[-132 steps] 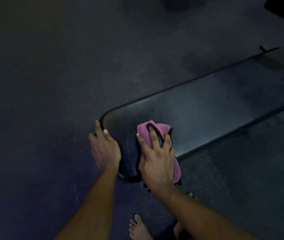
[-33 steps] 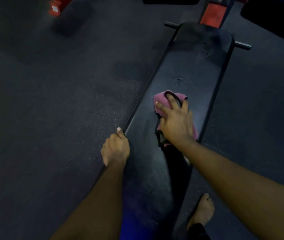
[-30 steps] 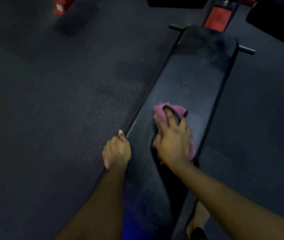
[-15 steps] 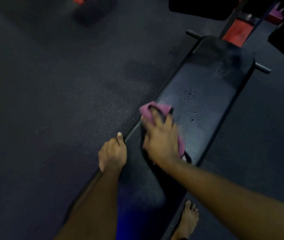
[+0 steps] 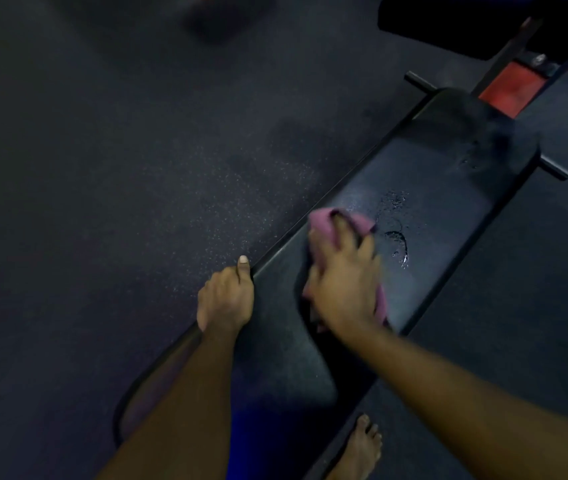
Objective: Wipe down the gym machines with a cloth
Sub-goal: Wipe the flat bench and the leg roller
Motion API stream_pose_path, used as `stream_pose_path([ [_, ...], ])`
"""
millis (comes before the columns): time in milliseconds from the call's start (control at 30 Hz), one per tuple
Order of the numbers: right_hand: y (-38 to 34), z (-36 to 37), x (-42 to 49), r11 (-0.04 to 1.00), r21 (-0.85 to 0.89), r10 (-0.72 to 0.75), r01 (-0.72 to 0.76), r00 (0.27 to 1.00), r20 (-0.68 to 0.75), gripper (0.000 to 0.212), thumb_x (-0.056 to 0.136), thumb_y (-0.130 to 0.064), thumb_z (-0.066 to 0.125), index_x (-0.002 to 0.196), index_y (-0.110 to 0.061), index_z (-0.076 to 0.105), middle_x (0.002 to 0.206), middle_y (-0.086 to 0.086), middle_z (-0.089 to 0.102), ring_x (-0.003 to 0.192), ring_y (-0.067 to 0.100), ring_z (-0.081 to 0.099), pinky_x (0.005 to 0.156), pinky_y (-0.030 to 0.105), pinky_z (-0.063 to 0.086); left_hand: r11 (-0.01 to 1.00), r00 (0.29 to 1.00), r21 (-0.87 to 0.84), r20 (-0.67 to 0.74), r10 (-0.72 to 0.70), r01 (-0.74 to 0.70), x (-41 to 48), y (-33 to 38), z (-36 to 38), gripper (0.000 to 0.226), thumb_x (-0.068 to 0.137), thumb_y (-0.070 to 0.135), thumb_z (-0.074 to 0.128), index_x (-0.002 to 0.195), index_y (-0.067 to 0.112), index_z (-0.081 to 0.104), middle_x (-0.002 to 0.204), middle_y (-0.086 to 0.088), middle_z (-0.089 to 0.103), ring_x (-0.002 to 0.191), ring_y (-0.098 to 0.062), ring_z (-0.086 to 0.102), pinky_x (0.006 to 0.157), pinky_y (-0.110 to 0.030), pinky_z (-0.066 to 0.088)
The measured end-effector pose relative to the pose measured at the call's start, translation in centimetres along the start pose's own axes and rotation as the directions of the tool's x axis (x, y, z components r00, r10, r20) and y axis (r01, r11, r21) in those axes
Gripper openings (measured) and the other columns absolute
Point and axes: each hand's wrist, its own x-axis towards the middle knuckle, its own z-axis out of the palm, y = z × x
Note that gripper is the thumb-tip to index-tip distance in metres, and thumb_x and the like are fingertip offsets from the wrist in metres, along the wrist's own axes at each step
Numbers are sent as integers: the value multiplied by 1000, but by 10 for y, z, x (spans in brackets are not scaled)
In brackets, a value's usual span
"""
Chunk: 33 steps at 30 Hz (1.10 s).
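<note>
Cloth, pink and bunched, lies under the right hand at the centre of the frame. The fingers are bent over it and press it to the bench. The pad's long axis runs from lower left to upper right. Droplets sit just right of the fingertips, with more toward the upper right, so the next stroke probably goes that way. The left hand is lower left, gripping the left rim with the thumb laid along it, likely as a brace.
</note>
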Motion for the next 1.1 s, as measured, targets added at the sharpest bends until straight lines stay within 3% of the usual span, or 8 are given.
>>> stream_pose_path([
  [167,-24,17,-6,914,62,-405,401,909,98,55,86,-29,58,140,-37,55,166,2,25,136,40,35,103,54,42,999,999,-24,4,-39,39,0,1,-1,68,109,47,16,120,0,63,128,-24,61,119,-40,54,102,-47,35],
  [233,-14,17,42,930,-47,-360,365,929,85,53,86,-28,59,138,-35,58,166,2,26,135,38,35,101,52,42,998,999,-46,0,-37,37,-1,2,-1,67,109,47,16,118,0,63,126,-23,61,118,-40,53,102,-47,35],
  [333,24,6,92,993,-89,-75,81,994,77,51,90,-28,59,140,-39,57,167,-1,23,142,43,28,106,53,40,997,999,-68,0,-39,39,-3,2,-2,67,108,49,16,116,2,63,124,-21,61,115,-37,54,101,-47,35],
  [467,46,-7,41,991,-13,134,-134,991,14,59,91,-28,61,147,-39,49,168,2,19,143,45,26,109,58,39,998,1000,-52,-4,-25,25,-3,2,-3,68,108,50,15,116,3,64,123,-20,62,114,-37,55,100,-47,36],
  [600,17,8,-45,988,-40,-150,152,988,47,64,87,-29,59,150,-37,47,168,2,22,140,46,32,102,54,44,1000,1000,-28,-8,-11,11,-4,4,-4,67,108,49,17,117,2,64,122,-21,62,113,-37,55,100,-47,37],
  [700,34,8,-10,952,-11,-304,306,949,81,59,87,-31,59,144,-39,53,167,2,25,141,43,31,103,55,43,1000,1000,-21,-16,-11,11,-4,4,-3,67,109,49,17,115,1,64,120,-23,63,112,-38,56,98,-48,37],
  [967,101,-11,3,975,32,221,-219,974,-47,57,89,-28,62,143,-41,54,166,-3,24,139,41,31,103,60,44,1000,999,-3,-38,23,-23,-10,5,-3,67,108,49,18,111,2,65,116,-23,65,105,-36,58,96,-47,40],
  [1100,49,-1,-73,982,60,183,-179,982,-51,65,83,-24,68,145,-40,52,167,-2,25,143,43,25,103,54,43,999,997,20,-55,51,-50,-10,4,-1,68,108,50,17,107,2,66,111,-22,66,91,-28,51,91,-45,39],
])
